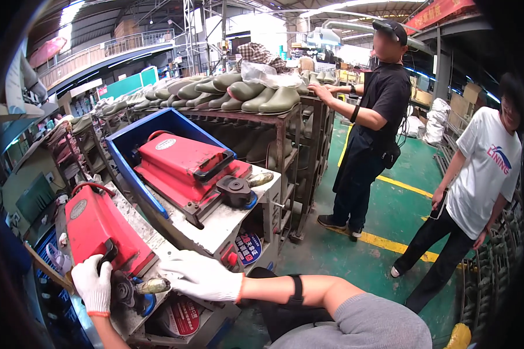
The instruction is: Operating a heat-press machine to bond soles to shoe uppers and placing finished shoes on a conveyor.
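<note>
My left hand (92, 283), in a white knit glove, is closed at the lower end of a black handle (108, 250) on the nearer red machine (102, 224). My right hand (201, 276), gloved alike, lies open and flat, fingers stretched left over the machine's pale top. Just below those fingertips an olive, worn, toe-shaped piece (153, 285) juts from a dark round clamp (124, 289) at the machine's front. A second red machine (183, 160) stands beyond, partly inside a blue surround (125, 139), with its own black handle (213, 166) and toe-shaped piece (260, 178).
Olive-green rubber shoes (279, 100) are heaped on a metal rack (291, 151) ahead. A person in black (378, 116) stands at the rack, hands on it. Another person in a white shirt (486, 168) stands right. Yellow lines (390, 241) mark the green floor. A red button (232, 257) sits on the machine base.
</note>
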`<state>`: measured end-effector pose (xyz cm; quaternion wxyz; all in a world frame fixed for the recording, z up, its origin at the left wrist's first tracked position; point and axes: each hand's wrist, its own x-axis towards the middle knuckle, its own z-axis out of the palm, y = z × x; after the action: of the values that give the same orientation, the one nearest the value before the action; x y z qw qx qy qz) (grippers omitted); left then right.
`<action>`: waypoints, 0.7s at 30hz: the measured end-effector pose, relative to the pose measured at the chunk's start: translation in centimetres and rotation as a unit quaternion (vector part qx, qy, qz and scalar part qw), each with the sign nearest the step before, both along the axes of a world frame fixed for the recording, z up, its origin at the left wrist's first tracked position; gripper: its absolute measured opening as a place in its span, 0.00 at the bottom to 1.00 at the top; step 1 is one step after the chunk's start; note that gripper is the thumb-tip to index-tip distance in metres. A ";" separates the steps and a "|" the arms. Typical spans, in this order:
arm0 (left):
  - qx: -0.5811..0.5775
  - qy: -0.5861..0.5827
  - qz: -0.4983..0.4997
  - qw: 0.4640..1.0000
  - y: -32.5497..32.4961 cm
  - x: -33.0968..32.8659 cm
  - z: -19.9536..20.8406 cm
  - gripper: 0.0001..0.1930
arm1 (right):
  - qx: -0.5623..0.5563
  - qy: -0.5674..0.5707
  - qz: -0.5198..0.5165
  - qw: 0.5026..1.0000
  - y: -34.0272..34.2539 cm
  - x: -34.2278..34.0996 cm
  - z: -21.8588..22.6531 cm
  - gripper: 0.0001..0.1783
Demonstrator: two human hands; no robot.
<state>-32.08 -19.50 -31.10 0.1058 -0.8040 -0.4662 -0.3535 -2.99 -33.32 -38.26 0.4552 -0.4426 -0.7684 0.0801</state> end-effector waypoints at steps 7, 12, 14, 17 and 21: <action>-0.328 0.066 0.024 0.942 2.3 1.9 4.4 0.20 | -0.170 -0.143 0.087 0.971 4.9 -6.0 4.7 0.28; -0.454 0.003 -0.036 0.890 3.6 2.4 5.1 0.19 | -0.240 -0.120 0.117 0.956 6.0 -6.7 5.7 0.35; -0.409 0.006 -0.024 0.912 3.3 2.4 4.6 0.19 | -0.223 -0.088 0.134 0.962 6.2 -6.8 5.2 0.36; -0.353 0.013 -0.001 0.935 2.9 2.6 4.0 0.20 | -0.230 -0.077 0.127 0.962 6.5 -6.8 4.2 0.35; -0.312 0.028 0.006 0.950 2.5 2.9 3.9 0.22 | -0.231 -0.081 0.113 0.963 6.5 -6.8 3.8 0.34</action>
<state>-29.21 -16.95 -27.17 -0.1353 -0.8037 -0.5547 -0.1675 -9.80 -26.78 -34.43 0.2651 -0.4515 -0.8080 0.2702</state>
